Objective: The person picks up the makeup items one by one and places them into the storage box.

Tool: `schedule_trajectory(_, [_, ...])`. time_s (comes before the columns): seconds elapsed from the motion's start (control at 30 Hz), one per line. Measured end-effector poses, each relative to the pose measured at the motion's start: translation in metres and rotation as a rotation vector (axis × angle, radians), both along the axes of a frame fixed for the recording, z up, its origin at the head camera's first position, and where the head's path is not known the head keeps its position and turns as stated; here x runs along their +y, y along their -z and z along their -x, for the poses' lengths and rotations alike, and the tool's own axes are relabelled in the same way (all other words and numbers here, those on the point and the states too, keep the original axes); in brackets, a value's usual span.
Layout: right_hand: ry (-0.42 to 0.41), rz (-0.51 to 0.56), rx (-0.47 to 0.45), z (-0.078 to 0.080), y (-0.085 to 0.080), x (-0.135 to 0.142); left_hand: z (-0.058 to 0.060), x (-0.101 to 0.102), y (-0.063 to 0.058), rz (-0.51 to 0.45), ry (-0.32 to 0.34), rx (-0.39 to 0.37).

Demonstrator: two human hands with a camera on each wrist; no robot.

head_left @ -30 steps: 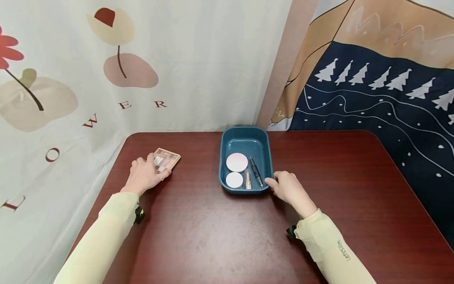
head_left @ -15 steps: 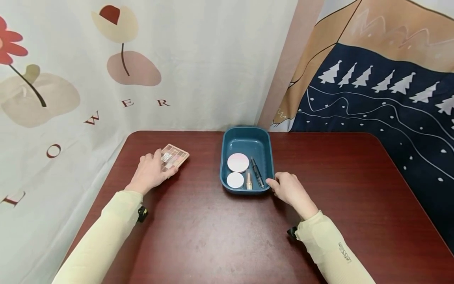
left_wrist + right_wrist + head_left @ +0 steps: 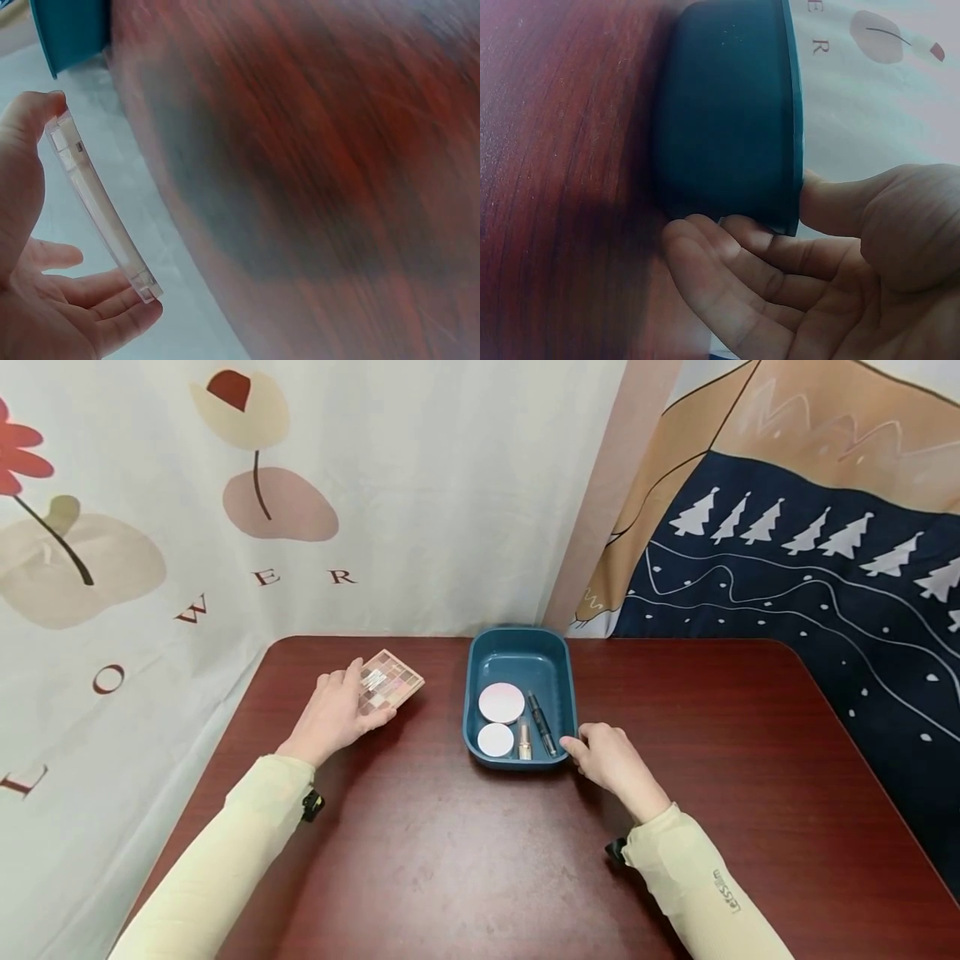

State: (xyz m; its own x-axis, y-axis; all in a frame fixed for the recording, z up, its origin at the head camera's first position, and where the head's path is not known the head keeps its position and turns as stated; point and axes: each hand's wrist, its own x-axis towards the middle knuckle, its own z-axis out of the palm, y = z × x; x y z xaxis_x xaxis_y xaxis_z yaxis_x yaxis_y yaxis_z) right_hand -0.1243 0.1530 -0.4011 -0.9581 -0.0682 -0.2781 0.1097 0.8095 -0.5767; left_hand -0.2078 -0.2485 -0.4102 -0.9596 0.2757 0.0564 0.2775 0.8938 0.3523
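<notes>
My left hand [image 3: 335, 714] grips an eyeshadow palette [image 3: 390, 683] by its edges, thumb on one side and fingertips on the other. In the left wrist view the palette [image 3: 101, 206] appears edge-on, held above the table. My right hand [image 3: 611, 760] holds the near right corner of a blue tray [image 3: 470, 693], thumb over the rim and fingers against the outer wall, as the right wrist view of the tray [image 3: 727, 112] shows. Inside the tray lie a pink round compact [image 3: 502, 703], a white round compact [image 3: 496, 740], a lipstick [image 3: 525, 742] and a dark cosmetic pen [image 3: 542, 724].
The tray stands on a dark red wooden table [image 3: 450, 852], near its back edge. Behind hangs a white curtain [image 3: 442, 510] with flower prints, and a navy cloth [image 3: 750, 585] with trees is at the right.
My left hand has carried the eyeshadow palette rightward and slightly away from me, toward the tray, with the palette turning a little. My right hand and the tray stay in place.
</notes>
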Motion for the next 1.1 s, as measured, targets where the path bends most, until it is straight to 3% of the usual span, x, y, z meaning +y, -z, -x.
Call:
schedule_trajectory(0.67, [0.026,0.000,-0.024,-0.001,-0.001,0.000,-0.007,0.042,-0.018,-0.051,0.159,0.149])
schedule_trajectory(1.1, [0.020,-0.001,-0.007,-0.001,-0.002,-0.002,-0.004,0.058,-0.023,-0.055,0.183,0.163])
